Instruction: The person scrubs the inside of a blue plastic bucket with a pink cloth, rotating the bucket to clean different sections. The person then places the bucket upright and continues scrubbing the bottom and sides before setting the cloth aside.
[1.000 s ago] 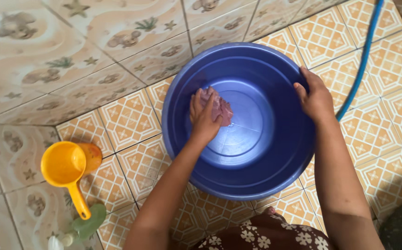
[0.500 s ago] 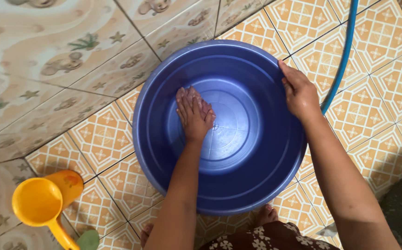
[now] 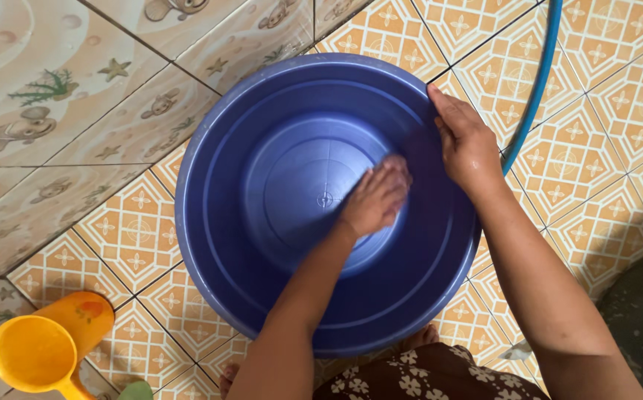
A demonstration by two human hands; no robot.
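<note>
Near edge of the tiled floor (image 3: 136,230): yellow scoop (image 3: 36,352) at the left corner, well apart. Blue plastic basin (image 3: 262,296) sits mid-floor; looks light, stiff-walled, likely wet and slippery, so the rolled rim is the best hold. Left hand (image 3: 375,198) is inside, pressed on the bottom right of centre; can't tell if it's closed on anything. Right hand (image 3: 468,144) clamps the right rim. Blue hose (image 3: 540,89) runs just beyond; open tile left and far.

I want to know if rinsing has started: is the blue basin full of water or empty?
Empty, or nearly so: the blue basin shows its moulded floor rings plainly, with no water surface. The left hand presses on its floor.
</note>
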